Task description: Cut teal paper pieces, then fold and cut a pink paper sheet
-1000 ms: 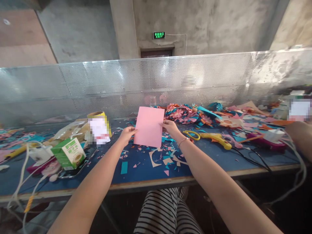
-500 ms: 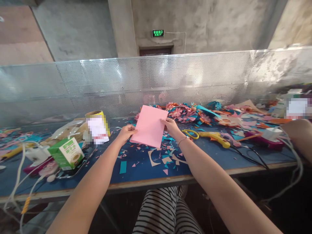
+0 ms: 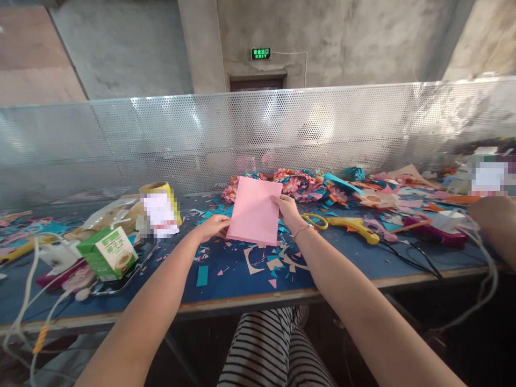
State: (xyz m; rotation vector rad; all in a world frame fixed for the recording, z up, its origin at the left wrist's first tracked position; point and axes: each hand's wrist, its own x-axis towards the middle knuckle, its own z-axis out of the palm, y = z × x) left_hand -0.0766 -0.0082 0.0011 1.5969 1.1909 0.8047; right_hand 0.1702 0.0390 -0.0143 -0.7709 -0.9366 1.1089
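A pink sheet of paper (image 3: 255, 212), which looks folded along its lower edge, is held up above the blue table. My left hand (image 3: 215, 227) pinches its lower left corner, the thumb in front and the other fingers partly hidden behind. My right hand (image 3: 287, 209) grips the right edge, its thumb on the front face. Small paper scraps (image 3: 276, 263) lie on the table below the sheet. Behind it is a heap of pink, orange and blue paper flowers (image 3: 296, 183).
Yellow-handled scissors (image 3: 316, 221) and a yellow glue gun (image 3: 357, 228) lie to the right. A green drink carton (image 3: 108, 253), a yellow tape roll (image 3: 173, 200) and white cables (image 3: 30, 279) are at the left. A perforated metal screen (image 3: 193, 140) runs behind. Another person's arm (image 3: 494, 226) is at far right.
The pink paper has shifted slightly right and turned a little more upright. Both hands have moved with it, still holding it at the left corner and right edge.
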